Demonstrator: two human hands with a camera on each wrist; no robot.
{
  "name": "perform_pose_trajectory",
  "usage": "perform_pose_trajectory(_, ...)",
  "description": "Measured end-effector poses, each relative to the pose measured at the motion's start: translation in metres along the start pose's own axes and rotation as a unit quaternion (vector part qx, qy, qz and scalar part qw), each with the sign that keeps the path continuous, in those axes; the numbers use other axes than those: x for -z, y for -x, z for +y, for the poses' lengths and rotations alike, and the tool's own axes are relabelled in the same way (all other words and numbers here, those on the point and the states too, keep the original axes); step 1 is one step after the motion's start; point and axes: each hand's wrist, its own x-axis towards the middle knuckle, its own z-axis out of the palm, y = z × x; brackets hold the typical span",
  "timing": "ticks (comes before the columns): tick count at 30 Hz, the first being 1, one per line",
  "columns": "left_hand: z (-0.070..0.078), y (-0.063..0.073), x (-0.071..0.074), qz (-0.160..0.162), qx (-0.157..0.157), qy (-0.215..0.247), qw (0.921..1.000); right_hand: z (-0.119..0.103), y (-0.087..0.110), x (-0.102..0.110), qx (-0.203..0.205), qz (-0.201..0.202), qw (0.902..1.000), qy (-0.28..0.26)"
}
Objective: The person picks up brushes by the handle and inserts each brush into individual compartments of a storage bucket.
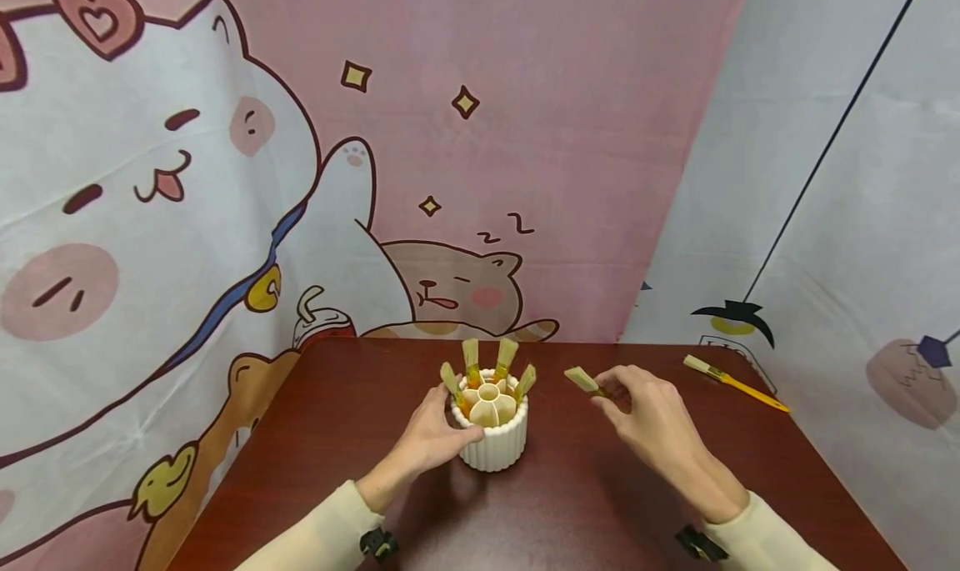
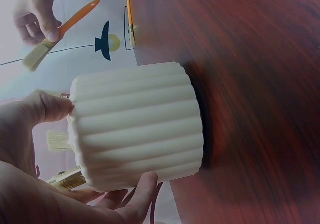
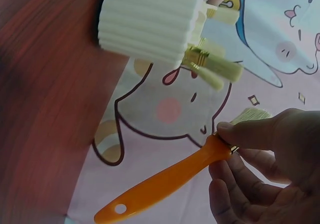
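Observation:
A white ribbed round holder (image 1: 495,450) stands on the table, divided inside into petal-shaped compartments around a central ring. Several paintbrushes stand in it, bristles up, fanned along its back and sides. My left hand (image 1: 427,439) grips the holder from the left, thumb at the rim and fingers round the ribbed wall (image 2: 140,129). To the right of the holder, in the air, my right hand (image 1: 651,408) pinches another paintbrush (image 3: 170,179) near its metal ferrule. Its orange handle hangs below the fingers, with pale bristles (image 3: 252,115) pointing up and left in the head view.
A further paintbrush (image 1: 738,385) with a yellow-orange handle lies near the right edge of the dark red-brown table (image 1: 337,413). Behind the table hangs a pink and white cloth (image 1: 585,154) printed with cartoon animals.

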Motion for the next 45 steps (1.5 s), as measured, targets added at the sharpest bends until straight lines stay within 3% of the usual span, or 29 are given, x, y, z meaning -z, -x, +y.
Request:
perform_pose_trajectory(14, -0.002, 0.000, -0.001, -0.003, 0.001, 0.029, 0.9996, -0.035, -0.013, -0.006, 0.073, 0.037, 0.9963, -0.026)
perform_pose_trajectory(31, -0.006, 0.001, -0.001, 0.004, -0.001, 0.033, 0.9994, -0.072, -0.031, -0.022, 0.106, 0.029, 0.9858, -0.127)
perform_pose_trajectory(45, -0.008, 0.003, 0.000, -0.005, -0.001, 0.050, 0.9987, -0.096, -0.042, -0.034, 0.134, 0.047, 0.9758, -0.166)
